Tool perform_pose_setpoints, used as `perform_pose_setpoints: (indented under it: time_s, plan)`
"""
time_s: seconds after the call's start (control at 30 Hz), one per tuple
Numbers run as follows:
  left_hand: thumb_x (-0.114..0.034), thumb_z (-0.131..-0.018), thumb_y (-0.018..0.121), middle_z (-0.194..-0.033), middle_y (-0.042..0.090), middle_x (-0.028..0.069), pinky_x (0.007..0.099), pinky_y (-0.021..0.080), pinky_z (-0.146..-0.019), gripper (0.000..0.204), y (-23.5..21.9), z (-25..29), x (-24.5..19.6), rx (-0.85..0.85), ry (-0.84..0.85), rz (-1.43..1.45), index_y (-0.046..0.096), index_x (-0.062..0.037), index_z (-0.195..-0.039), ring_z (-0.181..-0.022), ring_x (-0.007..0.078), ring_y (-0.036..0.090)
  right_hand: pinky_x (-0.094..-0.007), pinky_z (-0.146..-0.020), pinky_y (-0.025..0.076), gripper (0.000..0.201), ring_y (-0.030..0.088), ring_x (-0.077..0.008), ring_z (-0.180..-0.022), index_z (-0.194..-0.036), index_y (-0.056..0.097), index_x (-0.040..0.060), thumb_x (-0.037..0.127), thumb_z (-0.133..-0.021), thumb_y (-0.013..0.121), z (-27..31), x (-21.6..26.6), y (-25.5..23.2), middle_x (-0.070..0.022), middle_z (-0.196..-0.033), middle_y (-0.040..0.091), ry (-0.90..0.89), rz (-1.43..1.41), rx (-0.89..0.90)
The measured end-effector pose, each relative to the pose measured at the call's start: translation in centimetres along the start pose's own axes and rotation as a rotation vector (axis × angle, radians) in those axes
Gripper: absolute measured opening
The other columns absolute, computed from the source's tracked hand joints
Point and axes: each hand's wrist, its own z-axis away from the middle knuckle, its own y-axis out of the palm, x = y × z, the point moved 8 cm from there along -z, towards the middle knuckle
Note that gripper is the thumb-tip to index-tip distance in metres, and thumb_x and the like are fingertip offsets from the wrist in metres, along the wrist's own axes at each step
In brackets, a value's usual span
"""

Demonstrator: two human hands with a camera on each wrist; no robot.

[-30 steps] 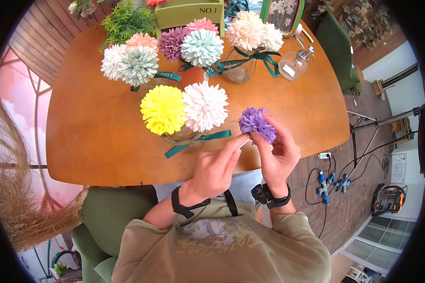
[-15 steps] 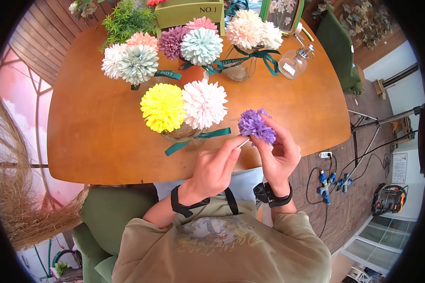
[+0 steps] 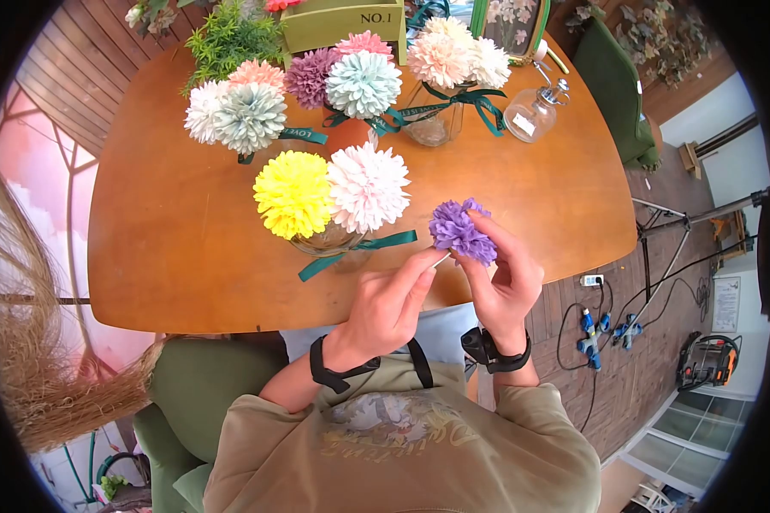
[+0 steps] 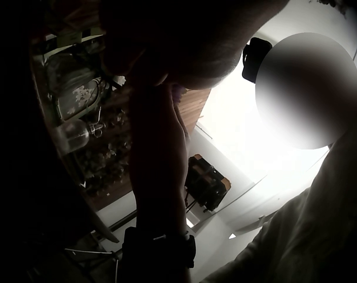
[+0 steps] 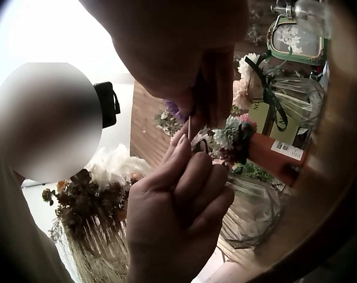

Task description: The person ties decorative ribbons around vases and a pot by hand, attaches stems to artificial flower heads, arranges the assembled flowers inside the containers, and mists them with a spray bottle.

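Note:
My right hand holds a purple artificial flower by its head, fingers round the near side of the petals. In the head view, my left hand pinches the thin pale stem just below that head. The right wrist view shows the stem running up from the left hand's fingertips. To the left, a yellow flower and a pale pink flower stand in a glass vase with a green ribbon at it.
Further back on the wooden table stand several flower bunches with ribbons, a glass spray bottle, a green box and a leafy plant. Cables and blue plugs lie on the floor to the right.
The purple flower has shifted very slightly left and down along with the right fingers. Both hands keep their hold.

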Motion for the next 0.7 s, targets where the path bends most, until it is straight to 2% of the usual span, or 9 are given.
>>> perform_pose_setpoints:
  time_s: [0.17,0.23,0.27,0.4,0.5,0.63,0.7]
  plan:
    - [-0.004,-0.104,0.055,-0.069,0.063,0.0176,0.0410,0.047,-0.052,0.021,-0.2,0.1,0.1,-0.003,-0.017,0.005,0.063,0.0016,-0.123,-0.055,0.0325,0.063,-0.0319,-0.081,0.061,0.045,0.078,-0.0282,-0.094,-0.122,0.071,-0.0045,-0.007,-0.078,0.078,-0.1,1.1,-0.2,-0.0188,-0.112,0.077,-0.141,0.165,0.024]
    - [-0.003,-0.103,0.056,-0.068,0.062,0.0173,0.0412,0.046,-0.051,0.017,-0.1,0.2,0.3,-0.001,-0.034,0.005,0.063,0.0016,-0.118,-0.053,0.0323,0.061,-0.0323,-0.074,0.060,0.043,0.077,-0.0292,-0.086,-0.119,0.073,-0.0030,-0.007,-0.076,0.078,-0.3,2.4,0.4,-0.0185,-0.105,0.078,-0.252,0.198,0.084]
    - [-0.001,-0.102,0.057,-0.068,0.061,0.0171,0.0412,0.045,-0.051,0.013,-0.2,0.1,0.3,-0.034,-0.026,0.030,0.062,0.0021,-0.113,-0.053,0.0326,0.061,-0.0323,-0.067,0.059,0.043,0.075,-0.0272,-0.075,-0.117,0.074,-0.0018,-0.008,-0.074,0.077,-0.4,2.9,0.6,-0.0178,-0.097,0.077,-0.284,0.196,0.083]
    - [0.002,-0.099,0.059,-0.069,0.062,0.0175,0.0407,0.045,-0.050,0.006,-0.2,0.4,0.5,-0.075,-0.029,0.075,0.059,0.0033,-0.104,-0.054,0.0340,0.062,-0.0317,-0.059,0.056,0.047,0.070,-0.0243,-0.065,-0.116,0.076,-0.0001,-0.009,-0.070,0.075,0.1,3.2,1.1,-0.0167,-0.090,0.076,-0.336,0.217,0.132]
    - [0.001,-0.098,0.061,-0.068,0.063,0.0179,0.0410,0.044,-0.048,0.007,-0.2,0.5,-0.1,-0.096,0.050,0.056,0.059,0.0038,-0.104,-0.054,0.0358,0.063,-0.0316,-0.059,0.055,0.047,0.071,-0.0247,-0.065,-0.116,0.076,0.0000,-0.007,-0.070,0.076,0.2,3.2,0.9,-0.0169,-0.091,0.076,-0.353,0.165,0.155]
    - [0.001,-0.096,0.064,-0.070,0.063,0.0148,0.0394,0.046,-0.052,0.011,-0.5,0.6,-0.5,-0.042,0.002,0.016,0.060,0.0028,-0.107,-0.055,0.0326,0.062,-0.0306,-0.062,0.056,0.046,0.072,-0.0241,-0.070,-0.117,0.076,0.0002,-0.005,-0.071,0.078,-0.1,3.1,0.0,-0.0153,-0.096,0.077,-0.340,0.250,0.210]
    - [0.000,-0.092,0.070,-0.077,0.063,0.0125,0.0376,0.048,-0.058,0.020,-1.4,0.8,-1.4,-0.045,-0.002,-0.098,0.063,0.0005,-0.111,-0.063,0.0288,0.061,-0.0304,-0.067,0.058,0.045,0.073,-0.0232,-0.076,-0.120,0.074,-0.0002,-0.005,-0.076,0.078,-1.2,3.0,-2.3,-0.0142,-0.104,0.078,-0.378,0.432,0.050]
